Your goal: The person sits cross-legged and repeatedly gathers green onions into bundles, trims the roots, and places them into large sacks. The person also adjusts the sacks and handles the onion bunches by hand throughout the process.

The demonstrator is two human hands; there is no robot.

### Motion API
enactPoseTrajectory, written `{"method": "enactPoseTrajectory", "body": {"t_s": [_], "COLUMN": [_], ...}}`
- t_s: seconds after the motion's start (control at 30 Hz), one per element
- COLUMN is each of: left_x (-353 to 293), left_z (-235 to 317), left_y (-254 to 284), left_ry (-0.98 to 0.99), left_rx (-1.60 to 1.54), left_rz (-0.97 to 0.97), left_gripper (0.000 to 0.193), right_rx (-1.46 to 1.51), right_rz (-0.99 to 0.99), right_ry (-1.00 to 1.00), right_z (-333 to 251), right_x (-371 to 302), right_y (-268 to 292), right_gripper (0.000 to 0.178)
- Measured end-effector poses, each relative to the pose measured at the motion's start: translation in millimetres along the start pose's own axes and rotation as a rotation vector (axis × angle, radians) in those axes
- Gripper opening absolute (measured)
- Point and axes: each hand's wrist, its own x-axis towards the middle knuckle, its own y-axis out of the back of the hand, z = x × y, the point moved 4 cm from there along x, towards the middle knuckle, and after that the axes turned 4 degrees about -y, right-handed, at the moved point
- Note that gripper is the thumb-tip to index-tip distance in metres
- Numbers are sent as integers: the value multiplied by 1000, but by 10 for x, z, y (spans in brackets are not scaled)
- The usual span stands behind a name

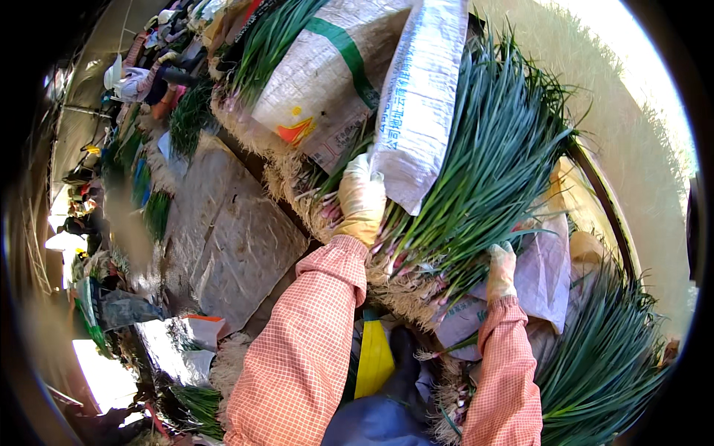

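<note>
A big heap of spring onions [483, 163] lies before me, long green leaves to the upper right, pale and purplish bulbs and shaggy roots to the lower left. A folded white woven sack [420, 97] rests over it. My left hand [362, 197], in a pale stained glove, closes at the sack's left edge above the bulbs; its fingertips are partly hidden. My right hand [502, 271], also gloved, has its fingers curled at the near edge of the heap, against the stalks. Both forearms wear orange checked sleeves.
Another white sack with a green stripe [327, 74] covers more spring onions at the back. A further pile [602, 357] lies at the right. Grey sheeting [230, 238] spreads on the left. Other people [137, 83] sit among bundles at the far left.
</note>
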Motion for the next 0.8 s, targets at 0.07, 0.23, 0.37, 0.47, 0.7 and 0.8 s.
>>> {"method": "enactPoseTrajectory", "body": {"t_s": [0.07,0.23,0.37,0.47,0.7,0.8], "left_x": [119,320,414,421,883,676], "left_z": [-102,456,1245,1460,1072,579], "left_y": [-117,-156,322,740,958,353], "left_ry": [59,145,-83,-792,-268,-671], "left_rx": [-261,-800,-842,462,-445,393], "left_rz": [9,146,5,62,238,27], "left_gripper": [25,41,36,40,58,78], "right_rx": [189,271,355,240,206,26], "right_rz": [-33,-101,-195,-274,-367,-282], "right_ry": [-32,92,74,164,272,421], "right_z": [-151,-793,-1455,-1675,-1396,-1237], "right_x": [-154,-634,-1011,-1077,-435,13], "right_y": [-164,-653,-1311,-1652,-2801,-2879], "right_gripper": [9,6,9,12,12,11]}}
